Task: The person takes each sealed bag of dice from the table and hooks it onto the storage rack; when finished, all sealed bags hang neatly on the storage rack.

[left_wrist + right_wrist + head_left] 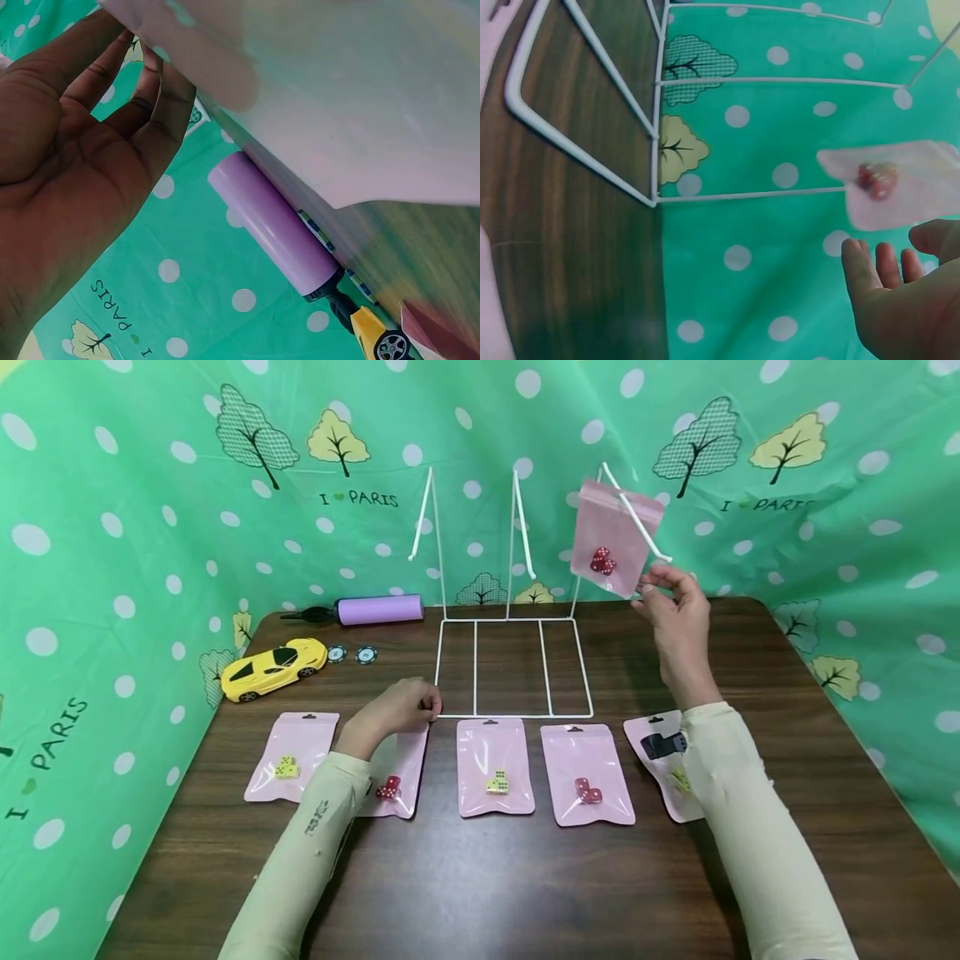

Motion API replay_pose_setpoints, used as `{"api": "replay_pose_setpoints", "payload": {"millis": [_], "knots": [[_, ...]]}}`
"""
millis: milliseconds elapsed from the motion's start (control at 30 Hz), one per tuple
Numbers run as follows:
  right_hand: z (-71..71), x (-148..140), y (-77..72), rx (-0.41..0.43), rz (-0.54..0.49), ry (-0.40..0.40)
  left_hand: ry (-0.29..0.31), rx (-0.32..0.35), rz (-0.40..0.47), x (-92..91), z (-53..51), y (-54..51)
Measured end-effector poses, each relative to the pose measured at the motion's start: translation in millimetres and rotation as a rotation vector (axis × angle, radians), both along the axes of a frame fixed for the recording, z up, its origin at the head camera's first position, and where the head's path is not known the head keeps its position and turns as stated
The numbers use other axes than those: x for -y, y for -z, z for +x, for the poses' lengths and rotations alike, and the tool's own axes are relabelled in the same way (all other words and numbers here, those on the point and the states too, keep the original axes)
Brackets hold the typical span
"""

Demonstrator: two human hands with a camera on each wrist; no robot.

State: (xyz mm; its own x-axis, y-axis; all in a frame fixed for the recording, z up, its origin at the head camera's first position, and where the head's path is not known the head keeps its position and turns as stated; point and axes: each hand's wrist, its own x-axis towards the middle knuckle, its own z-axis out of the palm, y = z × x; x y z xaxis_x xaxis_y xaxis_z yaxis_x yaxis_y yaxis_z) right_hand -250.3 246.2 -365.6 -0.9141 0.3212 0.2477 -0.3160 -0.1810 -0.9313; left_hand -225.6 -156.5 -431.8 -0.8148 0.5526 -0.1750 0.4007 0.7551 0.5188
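My left hand (401, 706) pinches the upper edge of a pink zip pouch (405, 760) with red dice (388, 788); the sleeve covers its left side. In the left wrist view that pouch (360, 112) spreads translucent beside the fingers (161, 105). Another pink pouch (611, 531), also with red dice, hangs tilted on the right hook (637, 518) of a white wire rack (510, 620). Close to its lower right corner is my right hand (678, 627), fingers loosely bent. In the right wrist view a small gap shows between hand (907, 300) and pouch (922, 199).
More pink pouches lie in the front row: yellow dice at left (318, 739) and middle (491, 743), red dice (585, 752), and one with a black item (663, 745) partly under my right sleeve. A yellow toy car (273, 668), poker chips (366, 655) and purple pump (381, 609) are back left.
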Motion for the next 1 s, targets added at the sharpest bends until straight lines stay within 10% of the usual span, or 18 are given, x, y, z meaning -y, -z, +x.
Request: {"api": "replay_pose_setpoints", "payload": {"millis": [433, 1000], "knots": [[29.2, -21, 18.5, 0.076, 0.196, 0.017, -0.004, 0.011, 0.011, 0.0, 0.2, -1.3], [78.1, -68, 31.8, 0.183, 0.157, -0.02, 0.027, -0.016, -0.002, -0.2, -0.1, -2.4]]}}
